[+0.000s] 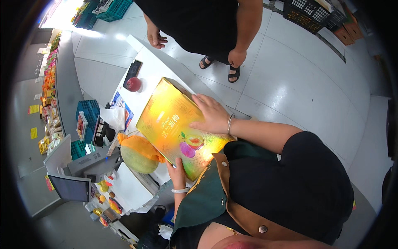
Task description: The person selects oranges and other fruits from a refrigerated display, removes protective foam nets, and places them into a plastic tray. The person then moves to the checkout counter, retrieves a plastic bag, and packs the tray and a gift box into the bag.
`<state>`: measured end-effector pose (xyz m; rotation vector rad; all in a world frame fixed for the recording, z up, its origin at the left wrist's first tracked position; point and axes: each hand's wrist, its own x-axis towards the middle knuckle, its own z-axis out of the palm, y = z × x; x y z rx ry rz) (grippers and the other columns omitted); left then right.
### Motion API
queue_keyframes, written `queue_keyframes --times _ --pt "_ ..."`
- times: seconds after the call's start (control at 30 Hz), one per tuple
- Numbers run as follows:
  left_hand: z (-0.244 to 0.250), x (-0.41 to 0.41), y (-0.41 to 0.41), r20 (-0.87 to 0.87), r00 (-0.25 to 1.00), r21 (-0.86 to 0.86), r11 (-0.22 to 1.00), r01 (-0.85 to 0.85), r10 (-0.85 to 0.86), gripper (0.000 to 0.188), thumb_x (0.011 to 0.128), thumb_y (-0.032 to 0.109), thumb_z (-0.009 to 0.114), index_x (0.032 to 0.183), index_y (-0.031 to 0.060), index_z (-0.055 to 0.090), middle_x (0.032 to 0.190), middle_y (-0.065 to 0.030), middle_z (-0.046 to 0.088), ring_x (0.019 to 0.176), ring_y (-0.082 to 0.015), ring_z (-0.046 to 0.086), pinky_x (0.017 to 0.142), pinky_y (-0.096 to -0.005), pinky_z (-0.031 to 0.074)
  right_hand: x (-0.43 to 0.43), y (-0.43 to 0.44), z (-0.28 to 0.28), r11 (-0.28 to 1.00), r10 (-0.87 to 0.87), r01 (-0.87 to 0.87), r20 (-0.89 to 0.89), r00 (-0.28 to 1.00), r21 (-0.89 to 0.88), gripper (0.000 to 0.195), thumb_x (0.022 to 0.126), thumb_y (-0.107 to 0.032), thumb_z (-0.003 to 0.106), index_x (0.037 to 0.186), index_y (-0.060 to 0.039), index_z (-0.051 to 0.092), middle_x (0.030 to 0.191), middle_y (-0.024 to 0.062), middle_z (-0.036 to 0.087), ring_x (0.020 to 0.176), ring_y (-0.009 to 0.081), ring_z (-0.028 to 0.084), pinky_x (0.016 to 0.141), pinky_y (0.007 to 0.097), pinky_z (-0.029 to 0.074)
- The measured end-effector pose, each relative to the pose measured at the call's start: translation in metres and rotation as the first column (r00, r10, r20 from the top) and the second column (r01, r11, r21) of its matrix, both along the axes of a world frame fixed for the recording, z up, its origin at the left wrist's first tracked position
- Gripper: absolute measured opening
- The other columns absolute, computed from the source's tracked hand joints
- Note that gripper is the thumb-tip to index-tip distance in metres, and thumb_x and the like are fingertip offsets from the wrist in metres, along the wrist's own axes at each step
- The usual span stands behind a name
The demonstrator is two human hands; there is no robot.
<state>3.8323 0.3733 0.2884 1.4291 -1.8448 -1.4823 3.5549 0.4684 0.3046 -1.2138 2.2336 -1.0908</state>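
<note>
A shiny gold cardboard fruit gift box, printed with a plum picture and writing, is tilted over the white counter in front of me. My right hand lies on its right part, with the fingers along the far right edge and the thumb on the printed face. At the near left edge, my left hand grips the box with the thumb up; its other fingers are partly hidden. Just left of the box sits a pale green melon with an orange wrap partly over it.
A red round fruit and a smartphone lie on the white counter. Across it stands a person in black. To my left are a monitor, a white plastic bag and a teal crate.
</note>
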Motion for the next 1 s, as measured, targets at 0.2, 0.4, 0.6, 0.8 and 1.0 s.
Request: queue_keyframes --times 0.2,0.4,0.6,0.8,1.0 --pt "-0.014 0.002 0.008 0.061 0.997 -0.018 0.998 -0.054 0.056 0.038 0.091 0.02 0.056 0.121 -0.0015 0.046 0.108 -0.0103 0.059 0.093 -0.0157 0.056 0.083 -0.028 0.044 -0.002 -0.016 -0.056 0.994 0.101 -0.069 0.459 0.883 -0.086 0.079 0.084 -0.042 0.06 0.142 -0.0032 0.022 0.139 0.0251 0.032 0.125 0.0369 0.039 0.104 0.0396 0.032" --pt "-0.012 0.022 0.027 -0.135 0.971 0.325 0.935 -0.144 0.197 0.045 0.093 0.027 0.054 0.127 -0.0018 0.043 0.116 -0.0093 0.056 0.102 -0.0159 0.053 0.088 -0.0281 0.043 0.009 0.017 -0.076 0.999 0.05 -0.027 0.852 0.521 -0.042 0.091 0.086 -0.055 0.05 0.142 0.007 0.014 0.146 0.0234 0.022 0.136 0.0291 0.022 0.11 0.0355 0.02" --pt "-0.002 0.059 0.042 -0.104 0.994 0.499 0.867 0.018 0.039 0.049 0.095 0.029 0.05 0.134 0.0024 0.036 0.128 -0.0083 0.05 0.115 -0.0172 0.049 0.097 -0.0304 0.038 0.06 0.081 -0.093 0.992 0.019 0.109 0.924 0.382 -0.066 0.093 0.086 -0.051 0.054 0.143 0.0055 0.007 0.148 0.0181 0.019 0.137 0.0266 0.02 0.11 0.0346 0.02" --pt "-0.018 0.089 0.03 -0.267 0.962 0.556 0.805 0.205 -0.06 0.058 0.091 0.024 0.058 0.14 0.005 0.032 0.129 -0.0057 0.05 0.115 -0.0153 0.049 0.095 -0.0296 0.04 0.067 0.105 -0.061 0.999 0.04 0.003 0.982 0.186 -0.042 0.102 0.079 -0.04 0.067 0.146 -0.0101 -0.003 0.144 0.0132 0.028 0.132 0.0244 0.03 0.103 0.0411 0.031" --pt "0.029 0.087 0.036 -0.247 0.947 0.492 0.816 0.304 -0.204 0.062 0.089 0.03 0.059 0.138 0.0009 0.032 0.129 -0.0093 0.049 0.117 -0.017 0.047 0.098 -0.0311 0.038 0.076 0.109 -0.028 0.972 0.189 0.12 0.978 0.091 -0.2 0.074 0.083 -0.022 0.062 0.143 -0.0074 0.021 0.136 0.0122 0.041 0.122 0.0211 0.044 0.099 0.0338 0.04"
